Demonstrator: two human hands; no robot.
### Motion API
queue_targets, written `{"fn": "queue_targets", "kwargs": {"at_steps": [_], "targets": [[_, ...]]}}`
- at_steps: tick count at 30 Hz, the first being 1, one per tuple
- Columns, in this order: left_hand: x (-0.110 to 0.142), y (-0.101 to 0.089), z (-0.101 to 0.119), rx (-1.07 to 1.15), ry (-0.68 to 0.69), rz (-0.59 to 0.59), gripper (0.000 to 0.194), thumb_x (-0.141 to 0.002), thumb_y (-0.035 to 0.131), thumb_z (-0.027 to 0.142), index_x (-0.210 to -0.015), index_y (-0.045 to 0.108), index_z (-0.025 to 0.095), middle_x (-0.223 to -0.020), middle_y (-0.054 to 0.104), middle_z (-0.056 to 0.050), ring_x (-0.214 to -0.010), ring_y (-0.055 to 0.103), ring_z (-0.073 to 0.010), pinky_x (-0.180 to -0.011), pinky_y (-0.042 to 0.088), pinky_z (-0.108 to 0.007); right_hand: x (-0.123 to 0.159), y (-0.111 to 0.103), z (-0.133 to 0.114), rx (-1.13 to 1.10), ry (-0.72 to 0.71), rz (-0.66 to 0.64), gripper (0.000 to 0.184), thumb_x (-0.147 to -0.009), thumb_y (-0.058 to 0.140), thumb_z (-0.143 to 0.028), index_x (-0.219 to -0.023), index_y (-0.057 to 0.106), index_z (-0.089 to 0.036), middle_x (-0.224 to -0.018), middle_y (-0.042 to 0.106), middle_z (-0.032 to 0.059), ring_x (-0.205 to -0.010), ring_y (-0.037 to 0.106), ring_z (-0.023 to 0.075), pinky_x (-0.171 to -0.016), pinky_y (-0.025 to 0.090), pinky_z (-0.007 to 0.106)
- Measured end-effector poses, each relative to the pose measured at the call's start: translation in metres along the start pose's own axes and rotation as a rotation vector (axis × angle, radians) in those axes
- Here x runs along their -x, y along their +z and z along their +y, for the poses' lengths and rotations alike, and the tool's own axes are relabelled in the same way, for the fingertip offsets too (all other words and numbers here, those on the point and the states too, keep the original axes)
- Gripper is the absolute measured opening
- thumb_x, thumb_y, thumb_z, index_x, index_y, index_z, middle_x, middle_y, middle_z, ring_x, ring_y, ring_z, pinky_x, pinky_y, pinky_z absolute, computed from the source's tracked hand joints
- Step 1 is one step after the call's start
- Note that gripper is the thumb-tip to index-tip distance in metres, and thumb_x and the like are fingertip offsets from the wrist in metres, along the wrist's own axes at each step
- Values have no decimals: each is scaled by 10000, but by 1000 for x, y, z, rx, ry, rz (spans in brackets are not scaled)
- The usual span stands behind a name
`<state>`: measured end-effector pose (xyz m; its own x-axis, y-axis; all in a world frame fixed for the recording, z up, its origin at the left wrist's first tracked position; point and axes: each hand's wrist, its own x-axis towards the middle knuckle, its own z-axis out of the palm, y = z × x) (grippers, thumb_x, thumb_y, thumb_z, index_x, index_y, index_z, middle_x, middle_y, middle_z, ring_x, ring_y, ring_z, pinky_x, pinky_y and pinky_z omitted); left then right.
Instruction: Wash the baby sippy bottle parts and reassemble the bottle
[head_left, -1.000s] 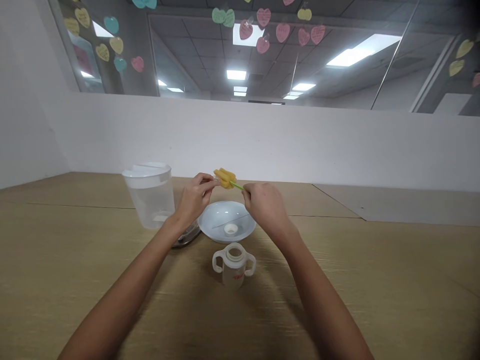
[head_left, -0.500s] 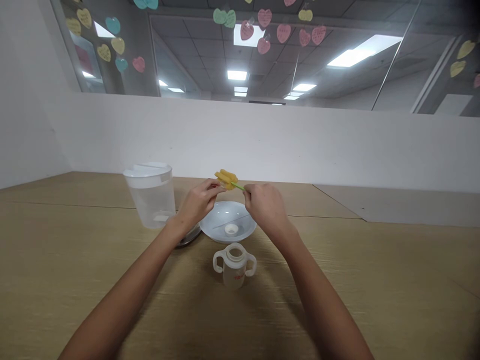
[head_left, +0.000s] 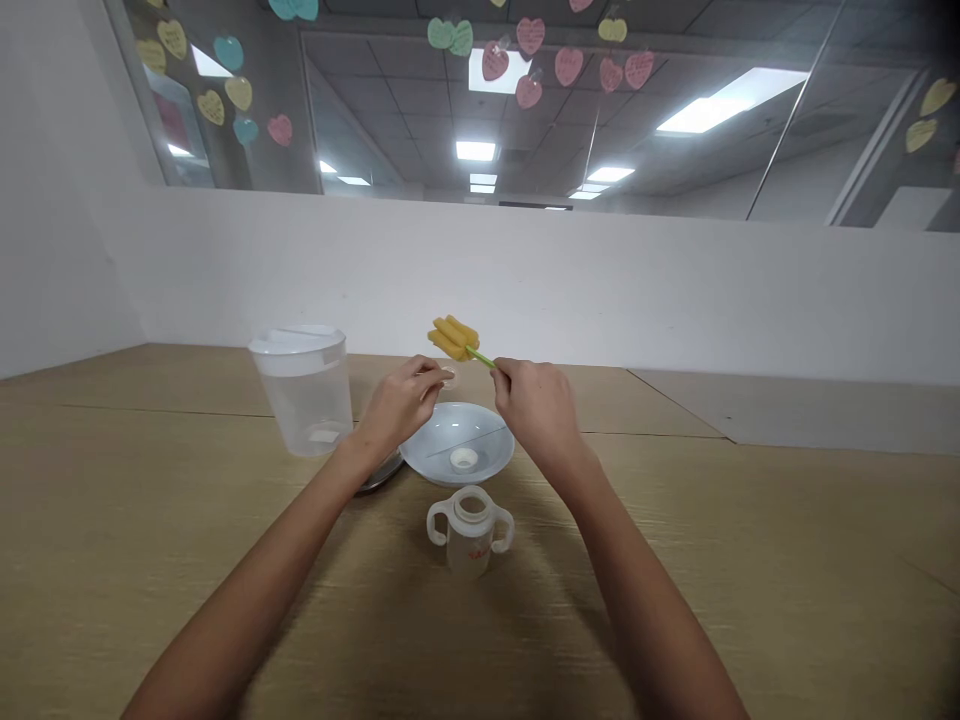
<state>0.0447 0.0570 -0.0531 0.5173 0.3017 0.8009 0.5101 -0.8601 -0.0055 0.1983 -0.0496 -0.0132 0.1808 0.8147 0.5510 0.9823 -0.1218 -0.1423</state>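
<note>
My right hand [head_left: 536, 405] is closed on the thin green handle of a sponge brush [head_left: 454, 338], whose yellow ribbed head points up and left. Between the fingertips of my left hand [head_left: 405, 400], a small clear piece [head_left: 448, 377] is pinched; it looks like a bottle nipple, though fingers hide much of it. The brush head is above this piece, apart from it. Below both hands lies a pale shallow bowl [head_left: 424, 440] with a white ring [head_left: 463, 459] in it. In front of the bowl stands an open, two-handled baby bottle [head_left: 468, 545] with red print.
A clear plastic bucket [head_left: 304, 400] with a white rim stands at the left. Partly behind my left wrist lies a round metal dish or lid [head_left: 382, 474]. A white wall [head_left: 562, 290] with windows above closes off the back of the wooden table [head_left: 720, 560].
The brush head has moved up, away from the clear piece and my left fingers, which it overlapped before. My left hand has barely moved.
</note>
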Motion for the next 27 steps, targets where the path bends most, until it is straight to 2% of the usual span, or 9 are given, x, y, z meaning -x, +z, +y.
{"fn": "queue_targets", "kwargs": {"at_steps": [5,8,13,16,21,27], "targets": [[-3,-4,3,221,-253,143,237,-798,522,239,-1002,628,177,-926,590,-46,-769,600,-136,-734,522,-269,0,0,-3,-119,-62,-29,286,-890,375,-225,-818,646,-164,-726,657,90,-617,526,153,-553,248,256],[-4,-1,7,353,-361,276,289,-764,537,223,-1046,583,176,-916,566,-35,-823,583,-136,-711,525,-240,1,0,-5,-188,-79,-40,290,-889,380,-228,-774,638,-164,-673,635,68,-583,488,140,-551,244,247],[-6,2,10,489,-487,457,375,-753,527,198,-1125,482,197,-833,543,-1,-810,571,-116,-728,505,-217,3,-1,-7,-280,-117,-54,299,-882,391,-228,-705,623,-163,-620,591,35,-549,426,121,-532,230,238],[-7,-2,7,511,-530,507,433,-740,545,202,-1158,432,192,-838,557,0,-714,568,-98,-669,498,-201,4,-1,-8,-292,-131,-71,295,-877,395,-225,-696,619,-162,-606,571,25,-538,400,114,-525,225,236],[-7,-9,-1,407,-498,536,436,-730,576,212,-1141,434,183,-830,604,-1,-664,555,-88,-651,485,-200,5,-2,-6,-267,-115,-46,307,-877,386,-228,-678,612,-165,-598,562,28,-536,390,117,-530,223,242],[-6,-7,4,319,-356,432,406,-725,597,218,-1110,467,194,-822,636,4,-719,593,-109,-739,506,-256,3,-6,0,-258,-67,-29,288,-870,394,-220,-696,617,-165,-584,557,31,-506,381,119,-515,206,256]]}}
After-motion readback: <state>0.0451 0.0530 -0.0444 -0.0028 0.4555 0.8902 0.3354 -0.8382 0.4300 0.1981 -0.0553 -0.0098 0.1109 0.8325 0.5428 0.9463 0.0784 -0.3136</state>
